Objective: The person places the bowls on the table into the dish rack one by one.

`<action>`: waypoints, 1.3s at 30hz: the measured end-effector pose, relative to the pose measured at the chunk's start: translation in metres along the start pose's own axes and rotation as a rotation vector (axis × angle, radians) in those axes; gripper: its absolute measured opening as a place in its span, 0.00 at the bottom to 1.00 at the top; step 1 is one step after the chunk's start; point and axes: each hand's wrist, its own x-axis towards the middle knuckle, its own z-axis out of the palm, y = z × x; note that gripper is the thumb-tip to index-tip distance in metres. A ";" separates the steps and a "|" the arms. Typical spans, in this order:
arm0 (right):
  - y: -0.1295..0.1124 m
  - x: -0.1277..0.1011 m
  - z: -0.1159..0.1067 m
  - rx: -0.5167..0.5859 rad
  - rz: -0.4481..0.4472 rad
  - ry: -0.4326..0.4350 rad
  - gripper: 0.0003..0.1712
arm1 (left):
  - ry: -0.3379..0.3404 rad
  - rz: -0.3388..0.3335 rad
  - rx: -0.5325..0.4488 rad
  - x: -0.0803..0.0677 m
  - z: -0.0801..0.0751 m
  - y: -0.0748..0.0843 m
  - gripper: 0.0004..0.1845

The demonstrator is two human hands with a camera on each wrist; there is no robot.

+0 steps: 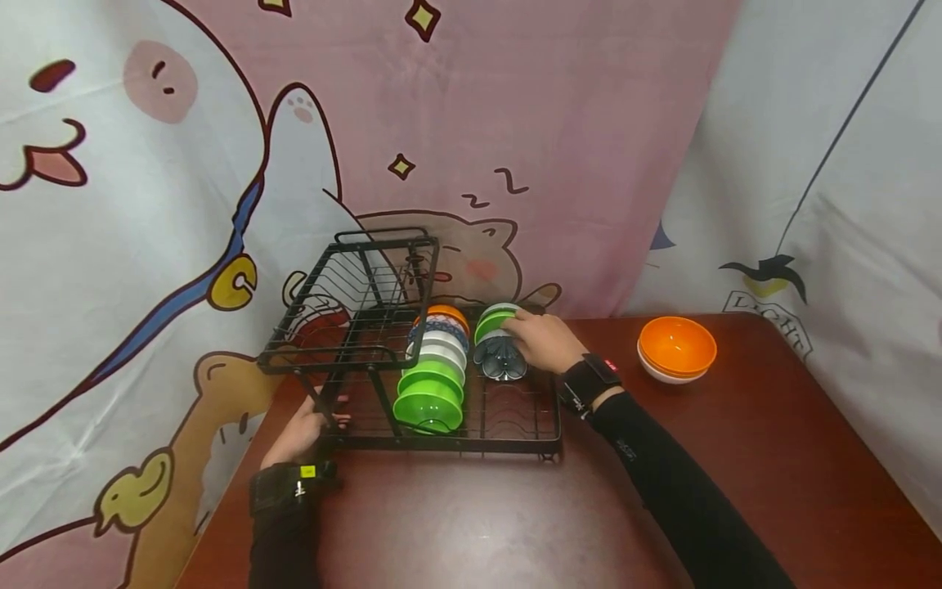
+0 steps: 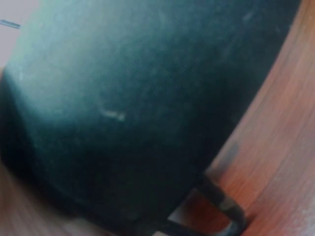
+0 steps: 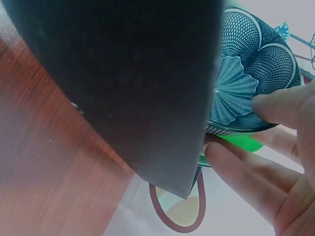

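Observation:
A black two-tier dish rack (image 1: 471,446) stands on the table, with bowls on edge in its lower tier. My right hand (image 1: 546,342) pinches the rim of a dark patterned bowl (image 1: 502,360). In the right wrist view, the thumb lies inside the scalloped patterned bowl (image 3: 236,88) and the fingers are behind it. Right behind those fingers is a green bowl (image 3: 243,142), with a white rim further back in the head view. My left hand (image 1: 305,429) grips the rack's left side frame, its fingertips reaching inside; a blurred dark surface hides it in the left wrist view.
Left of the patterned bowl runs a row of several bowls, with a green bowl (image 1: 429,409) in front and an orange bowl (image 1: 447,312) at the back. An orange bowl (image 1: 677,345) sits in a white one on the table's right. A printed cloth (image 1: 574,164) hangs behind.

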 end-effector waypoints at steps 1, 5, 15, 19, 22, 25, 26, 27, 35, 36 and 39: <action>0.000 -0.001 0.000 0.003 0.005 -0.001 0.18 | 0.003 -0.001 -0.008 0.000 0.001 0.000 0.30; 0.000 -0.003 -0.001 0.014 0.040 -0.021 0.19 | 0.016 -0.006 -0.039 0.000 0.002 -0.002 0.30; 0.000 -0.007 0.002 0.007 0.038 -0.008 0.21 | -0.022 -0.030 -0.060 -0.003 0.000 0.001 0.32; 0.001 -0.009 0.001 0.012 0.035 -0.009 0.22 | -0.007 -0.032 -0.024 -0.003 0.000 -0.001 0.30; 0.001 -0.011 -0.001 0.013 0.042 -0.003 0.22 | 0.002 -0.036 -0.008 -0.002 0.001 -0.001 0.30; 0.001 -0.013 -0.002 0.012 0.050 0.004 0.22 | -0.008 -0.033 -0.007 -0.002 0.001 0.000 0.32; 0.001 -0.014 -0.002 0.010 0.053 0.005 0.22 | -0.009 -0.038 -0.014 -0.002 0.001 0.000 0.32; 0.001 -0.015 -0.002 0.009 0.056 0.005 0.22 | -0.019 -0.038 -0.015 -0.002 0.001 0.000 0.32; 0.001 -0.021 -0.006 0.037 0.068 -0.008 0.25 | -0.044 -0.086 -0.035 -0.005 -0.001 0.005 0.36; 0.002 -0.021 -0.008 0.041 0.069 -0.008 0.24 | -0.046 -0.087 -0.037 -0.005 -0.001 0.005 0.36; 0.007 -0.023 -0.018 0.058 0.094 0.002 0.24 | -0.047 -0.085 -0.051 -0.005 -0.001 0.005 0.33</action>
